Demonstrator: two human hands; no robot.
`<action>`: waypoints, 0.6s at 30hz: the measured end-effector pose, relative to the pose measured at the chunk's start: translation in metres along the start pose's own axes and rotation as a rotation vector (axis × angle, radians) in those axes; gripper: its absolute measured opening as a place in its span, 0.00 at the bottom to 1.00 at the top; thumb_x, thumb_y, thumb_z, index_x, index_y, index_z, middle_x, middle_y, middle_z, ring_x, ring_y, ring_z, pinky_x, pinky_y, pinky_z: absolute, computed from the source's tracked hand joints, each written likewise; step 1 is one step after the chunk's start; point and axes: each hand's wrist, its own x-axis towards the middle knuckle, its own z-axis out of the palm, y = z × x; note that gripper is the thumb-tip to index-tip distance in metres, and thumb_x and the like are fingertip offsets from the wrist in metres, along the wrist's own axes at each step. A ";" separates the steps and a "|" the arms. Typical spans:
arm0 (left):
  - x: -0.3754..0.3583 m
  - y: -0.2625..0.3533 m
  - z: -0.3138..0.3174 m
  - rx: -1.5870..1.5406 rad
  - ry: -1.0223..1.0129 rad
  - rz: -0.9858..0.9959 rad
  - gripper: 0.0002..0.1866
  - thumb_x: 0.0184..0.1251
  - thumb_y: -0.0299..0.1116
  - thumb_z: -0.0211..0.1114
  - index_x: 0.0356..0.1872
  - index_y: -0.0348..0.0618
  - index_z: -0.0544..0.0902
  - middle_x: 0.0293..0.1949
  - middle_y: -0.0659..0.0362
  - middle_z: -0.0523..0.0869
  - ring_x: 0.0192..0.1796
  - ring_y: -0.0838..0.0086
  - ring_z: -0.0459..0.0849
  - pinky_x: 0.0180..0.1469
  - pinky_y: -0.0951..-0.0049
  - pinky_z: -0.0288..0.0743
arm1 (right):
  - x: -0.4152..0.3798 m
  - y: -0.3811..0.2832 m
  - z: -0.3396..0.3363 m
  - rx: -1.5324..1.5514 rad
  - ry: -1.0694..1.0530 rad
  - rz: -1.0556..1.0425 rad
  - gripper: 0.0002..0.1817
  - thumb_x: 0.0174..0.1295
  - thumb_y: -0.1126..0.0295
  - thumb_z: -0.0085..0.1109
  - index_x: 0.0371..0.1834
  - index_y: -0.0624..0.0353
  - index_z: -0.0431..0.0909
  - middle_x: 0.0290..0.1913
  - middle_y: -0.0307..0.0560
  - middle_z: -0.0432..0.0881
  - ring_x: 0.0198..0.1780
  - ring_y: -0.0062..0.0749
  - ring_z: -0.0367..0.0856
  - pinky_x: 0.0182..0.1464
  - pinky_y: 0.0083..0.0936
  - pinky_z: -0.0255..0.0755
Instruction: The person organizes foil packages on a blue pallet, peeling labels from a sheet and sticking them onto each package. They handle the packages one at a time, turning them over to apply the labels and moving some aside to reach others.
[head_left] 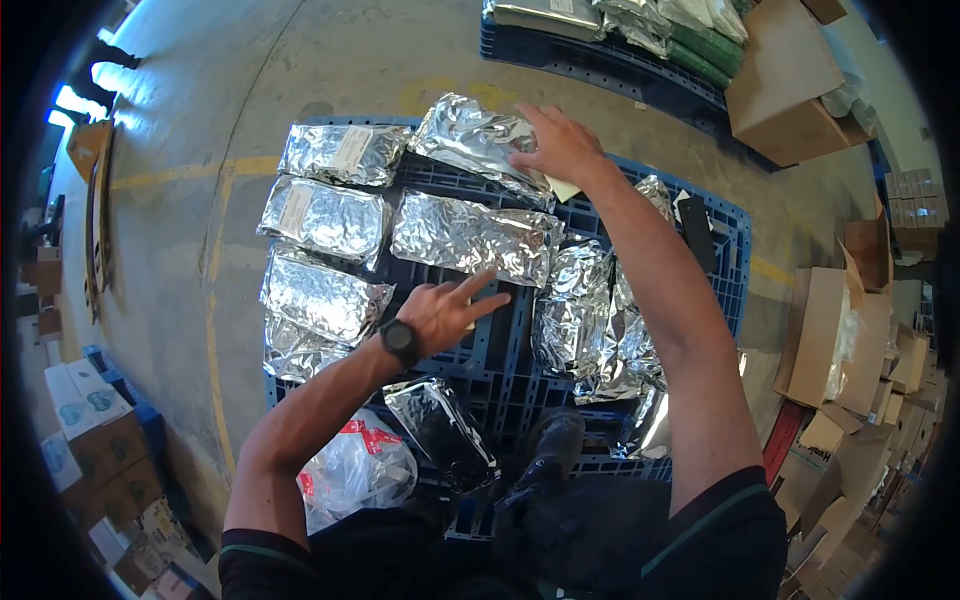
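My left hand (445, 315), with a black watch on the wrist, is spread over the middle of the blue plastic pallet (738, 225). Its fingertips reach the near edge of a silver foil package (470, 232). At the pallet's far side my right hand (565, 148) grips the right end of another crinkled foil package (470, 135), thumb and fingers apart around it. A pale yellow piece (563, 188) shows below that hand. Foil packages with white labels, such as this one (335, 217), lie in a column at the left. More foil packages (572, 310) lie at the right, partly hidden by my right arm.
By my feet are a dark shiny package (442, 430) and a clear plastic bag (360, 470) with red tape. A black object (696, 232) lies on the pallet's right side. Another loaded pallet (600, 62) stands beyond, and open cardboard boxes (820, 330) stand at the right.
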 end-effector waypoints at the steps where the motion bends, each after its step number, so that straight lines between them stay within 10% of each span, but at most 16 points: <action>1: -0.011 -0.002 0.000 -0.034 0.056 0.009 0.35 0.48 0.27 0.72 0.62 0.64 0.77 0.66 0.53 0.74 0.40 0.65 0.89 0.32 0.66 0.86 | 0.004 -0.005 0.003 -0.015 -0.023 -0.019 0.51 0.47 0.49 0.74 0.76 0.42 0.59 0.64 0.52 0.74 0.63 0.50 0.77 0.62 0.44 0.73; 6: -0.040 -0.047 -0.041 0.136 0.022 -0.457 0.29 0.60 0.43 0.72 0.64 0.64 0.76 0.66 0.52 0.72 0.40 0.58 0.89 0.37 0.60 0.85 | 0.007 -0.017 0.022 -0.131 -0.156 -0.020 0.57 0.44 0.49 0.77 0.79 0.35 0.51 0.67 0.54 0.71 0.62 0.54 0.77 0.63 0.46 0.72; 9: -0.058 -0.095 -0.080 0.178 0.015 -0.788 0.51 0.46 0.50 0.81 0.74 0.69 0.63 0.77 0.45 0.55 0.38 0.52 0.88 0.39 0.56 0.84 | 0.010 -0.015 0.023 -0.149 -0.186 -0.025 0.59 0.44 0.54 0.79 0.79 0.31 0.49 0.67 0.55 0.69 0.63 0.55 0.77 0.64 0.46 0.72; 13: -0.085 -0.144 -0.073 0.168 0.028 -0.851 0.59 0.37 0.46 0.85 0.75 0.79 0.59 0.77 0.42 0.52 0.55 0.44 0.83 0.50 0.53 0.82 | 0.008 -0.008 0.014 -0.115 -0.282 -0.138 0.58 0.44 0.61 0.79 0.79 0.26 0.51 0.66 0.52 0.70 0.62 0.52 0.77 0.63 0.46 0.74; 18: -0.055 -0.109 -0.059 0.140 0.107 -0.900 0.59 0.38 0.43 0.85 0.75 0.80 0.58 0.76 0.40 0.51 0.52 0.43 0.85 0.48 0.53 0.83 | 0.005 -0.010 0.023 -0.112 -0.228 -0.186 0.56 0.45 0.64 0.76 0.79 0.24 0.53 0.59 0.43 0.73 0.59 0.44 0.79 0.59 0.42 0.76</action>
